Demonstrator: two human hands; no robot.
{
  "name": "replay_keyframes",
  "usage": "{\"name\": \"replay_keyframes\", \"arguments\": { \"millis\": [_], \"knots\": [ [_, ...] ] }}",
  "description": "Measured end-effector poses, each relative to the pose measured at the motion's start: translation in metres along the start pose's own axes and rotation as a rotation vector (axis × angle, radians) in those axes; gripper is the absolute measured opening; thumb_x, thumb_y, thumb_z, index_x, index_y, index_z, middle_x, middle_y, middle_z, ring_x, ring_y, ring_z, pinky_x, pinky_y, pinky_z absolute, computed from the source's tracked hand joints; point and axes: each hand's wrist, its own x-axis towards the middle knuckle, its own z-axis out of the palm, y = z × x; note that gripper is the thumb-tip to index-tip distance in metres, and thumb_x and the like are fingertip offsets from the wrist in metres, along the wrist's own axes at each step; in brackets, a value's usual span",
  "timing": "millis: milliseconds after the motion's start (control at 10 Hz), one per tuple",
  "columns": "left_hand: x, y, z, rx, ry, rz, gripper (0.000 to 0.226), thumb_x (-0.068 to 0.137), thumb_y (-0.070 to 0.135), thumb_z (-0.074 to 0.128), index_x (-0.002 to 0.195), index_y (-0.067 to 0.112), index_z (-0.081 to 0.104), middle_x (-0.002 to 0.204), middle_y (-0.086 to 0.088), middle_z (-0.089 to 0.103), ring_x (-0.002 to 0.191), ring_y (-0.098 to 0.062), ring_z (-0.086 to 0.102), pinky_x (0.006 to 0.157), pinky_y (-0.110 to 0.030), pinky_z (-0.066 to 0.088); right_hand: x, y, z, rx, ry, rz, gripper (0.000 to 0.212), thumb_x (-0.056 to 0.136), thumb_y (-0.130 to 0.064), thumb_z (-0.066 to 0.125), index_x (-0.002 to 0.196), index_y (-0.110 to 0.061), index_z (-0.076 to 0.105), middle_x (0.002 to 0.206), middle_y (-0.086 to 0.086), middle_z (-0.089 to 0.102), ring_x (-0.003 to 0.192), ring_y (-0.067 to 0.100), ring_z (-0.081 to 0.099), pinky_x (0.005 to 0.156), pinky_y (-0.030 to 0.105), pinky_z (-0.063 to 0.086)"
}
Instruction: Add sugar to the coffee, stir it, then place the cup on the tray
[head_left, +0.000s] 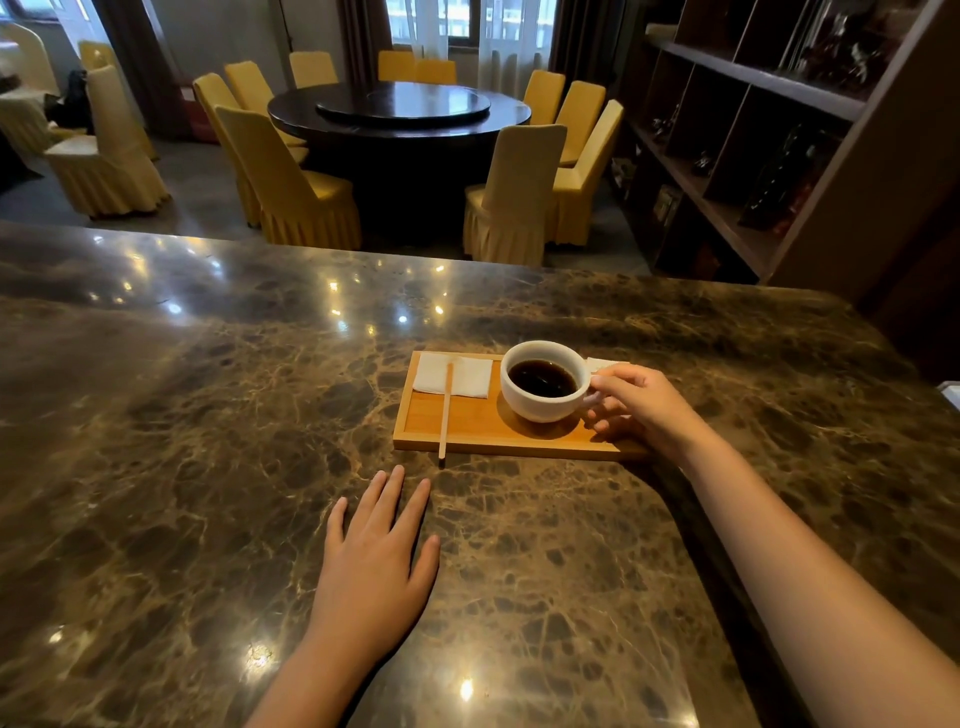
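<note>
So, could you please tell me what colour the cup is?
The cup is plain white, seen in the head view.

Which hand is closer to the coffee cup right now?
Right. The right hand grips the handle of the coffee cup on the tray; the left hand lies flat on the counter, nearer the person.

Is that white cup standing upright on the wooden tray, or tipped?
Upright. The cup sits on the tray, its coffee surface level, while the right hand holds its handle.

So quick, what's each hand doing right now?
Left hand: open, flat on the marble counter, holding nothing.
Right hand: closed on the handle of the white cup, which is on the wooden tray.
</note>
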Motion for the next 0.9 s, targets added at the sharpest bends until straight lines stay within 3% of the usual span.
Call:
{"name": "replay_keyframes", "arguments": {
  "millis": [300, 500, 700, 900],
  "knots": [
    [0.001, -0.001, 0.000, -0.017, -0.012, -0.005, 0.060, 0.083, 0.050, 0.018, 0.137, 0.027, 0.029, 0.148, -0.004, 0.024, 0.133, -0.012, 0.006, 0.108, -0.047, 0.005, -0.001, 0.001, 0.006, -0.032, 0.150, -0.030, 0.015, 0.090, -0.017, 0.058, 0.101, -0.009, 0.065, 0.089, 0.014, 0.070, 0.072, 0.021, 0.070, 0.068, 0.034, 0.061],
    [0.001, 0.000, -0.002, -0.010, -0.015, -0.001, 0.059, 0.084, 0.049, 0.020, 0.136, 0.025, 0.032, 0.147, -0.006, 0.027, 0.134, -0.015, 0.011, 0.107, -0.049, 0.009, 0.000, 0.000, 0.012, 0.013, 0.184, -0.019, 0.016, 0.091, -0.017, 0.058, 0.104, -0.011, 0.064, 0.090, 0.013, 0.070, 0.073, 0.021, 0.070, 0.063, 0.028, 0.060],
    [0.002, 0.002, -0.002, -0.007, -0.018, 0.003, 0.060, 0.083, 0.050, 0.018, 0.137, 0.025, 0.032, 0.147, -0.006, 0.027, 0.135, -0.017, 0.013, 0.107, -0.049, 0.009, -0.005, -0.001, 0.008, 0.029, 0.185, -0.024, 0.029, 0.089, -0.017, 0.060, 0.118, -0.014, 0.056, 0.102, 0.007, 0.066, 0.081, 0.022, 0.072, 0.068, 0.032, 0.061],
    [0.001, 0.002, -0.004, -0.008, -0.067, -0.020, 0.065, 0.081, 0.053, 0.013, 0.137, 0.026, 0.030, 0.148, -0.005, 0.024, 0.136, -0.018, 0.013, 0.108, -0.049, 0.008, -0.035, -0.001, 0.008, -0.152, 0.288, -0.029, 0.026, 0.090, -0.013, 0.057, 0.116, -0.014, 0.055, 0.108, 0.007, 0.060, 0.083, 0.021, 0.067, 0.069, 0.031, 0.058]
  ]
}}
